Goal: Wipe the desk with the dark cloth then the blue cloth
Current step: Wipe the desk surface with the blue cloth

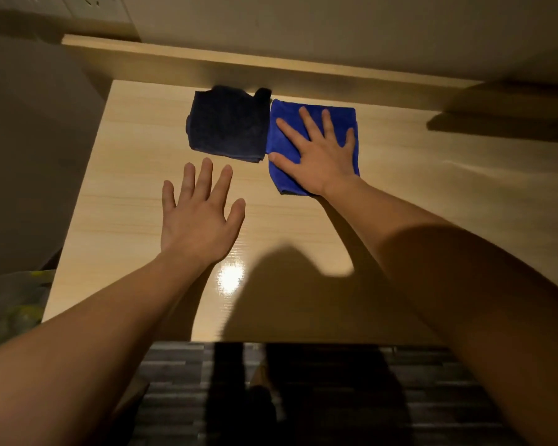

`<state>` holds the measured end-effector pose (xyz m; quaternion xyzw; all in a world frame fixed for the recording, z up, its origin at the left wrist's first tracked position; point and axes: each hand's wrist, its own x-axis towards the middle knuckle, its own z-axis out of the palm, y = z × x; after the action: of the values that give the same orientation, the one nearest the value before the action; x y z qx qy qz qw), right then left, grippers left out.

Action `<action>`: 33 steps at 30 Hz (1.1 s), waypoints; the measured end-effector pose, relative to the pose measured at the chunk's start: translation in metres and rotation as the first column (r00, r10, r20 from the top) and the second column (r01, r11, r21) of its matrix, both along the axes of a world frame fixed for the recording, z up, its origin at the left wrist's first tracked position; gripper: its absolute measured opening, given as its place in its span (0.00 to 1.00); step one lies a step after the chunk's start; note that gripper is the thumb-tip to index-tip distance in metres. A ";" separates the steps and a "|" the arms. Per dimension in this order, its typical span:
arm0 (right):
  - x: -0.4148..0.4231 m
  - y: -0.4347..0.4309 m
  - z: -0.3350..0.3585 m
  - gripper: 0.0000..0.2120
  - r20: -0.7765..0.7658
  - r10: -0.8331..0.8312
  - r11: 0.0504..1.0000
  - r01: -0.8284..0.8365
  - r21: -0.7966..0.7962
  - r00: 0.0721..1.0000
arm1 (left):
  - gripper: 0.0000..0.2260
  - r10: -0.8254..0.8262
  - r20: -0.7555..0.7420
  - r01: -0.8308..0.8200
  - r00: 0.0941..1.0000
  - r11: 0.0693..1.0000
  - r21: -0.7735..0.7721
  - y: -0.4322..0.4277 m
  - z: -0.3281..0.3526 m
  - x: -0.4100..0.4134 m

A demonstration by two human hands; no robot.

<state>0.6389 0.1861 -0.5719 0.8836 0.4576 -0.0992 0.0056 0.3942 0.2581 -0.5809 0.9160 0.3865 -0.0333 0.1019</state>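
Right hand [319,156]: flat, fingers spread on blue cloth [284,123]. Left hand [197,217]: open, empty, near dark cloth [227,123]. Risk: wiping bench [416,204] out of sequence, blue first.

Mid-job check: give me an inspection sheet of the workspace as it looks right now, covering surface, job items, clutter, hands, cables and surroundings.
Surface: light wood-grain desk, glossy, with a lamp glare spot and the person's shadow near the front edge.
Job's things: dark cloth folded, lying near the back of the desk; blue cloth folded, right beside it, edges touching or nearly so.
Clutter: nothing seen on the desk besides the cloths.
Hands: right hand flat, fingers spread, pressed on the blue cloth; left hand open, fingers spread, in front of the dark cloth, holding nothing.
Cables: nothing seen.
Surroundings: a raised ledge behind the desk, wall beyond; striped flooring below the front edge.
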 end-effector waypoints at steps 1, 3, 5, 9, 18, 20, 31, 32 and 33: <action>-0.006 -0.007 0.000 0.37 0.002 -0.004 1.000 0.004 0.004 1.000 | 0.32 0.000 0.001 0.000 1.000 1.000 0.000 0.000 0.000 0.000; -0.019 -0.021 0.000 0.37 -0.003 -0.004 1.000 0.004 0.013 1.000 | 0.32 0.001 0.003 -0.001 1.000 1.000 0.004 0.000 0.000 0.000; -0.035 -0.036 0.001 0.37 -0.003 0.000 1.000 0.001 0.014 1.000 | 0.32 -0.002 -0.002 0.002 1.000 1.000 0.018 0.000 0.000 0.001; -0.066 -0.068 0.001 0.38 -0.004 0.005 1.000 -0.005 0.008 1.000 | 0.32 -0.005 0.000 0.005 1.000 1.000 0.018 0.000 0.001 0.001; -0.129 -0.128 -0.001 0.38 -0.019 0.040 0.999 -0.039 0.036 0.999 | 0.32 -0.020 0.020 0.020 1.000 1.000 0.011 -0.001 0.004 -0.001; -0.141 -0.140 -0.001 0.37 -0.024 0.051 0.997 -0.049 0.055 0.998 | 0.32 -0.026 0.020 0.026 0.999 1.000 0.016 0.000 0.004 -0.002; -0.189 -0.196 -0.007 0.27 -0.098 0.100 0.972 -0.077 0.222 0.990 | 0.26 0.004 0.359 0.035 0.933 0.994 -0.103 -0.035 0.023 0.012; -0.191 -0.200 -0.006 0.27 -0.116 0.101 0.971 -0.073 0.229 0.988 | 0.26 -0.012 0.366 0.063 0.930 0.990 -0.128 -0.044 0.026 0.021; -0.193 -0.205 -0.006 0.27 -0.135 0.104 0.966 -0.068 0.250 0.985 | 0.26 -0.036 0.364 0.095 0.931 0.984 -0.147 -0.052 0.028 0.031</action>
<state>0.4461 -0.0193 -0.5777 0.8471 0.5035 -0.1065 -0.1329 0.4248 0.2059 -0.5528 0.9076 0.3264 0.1004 0.2441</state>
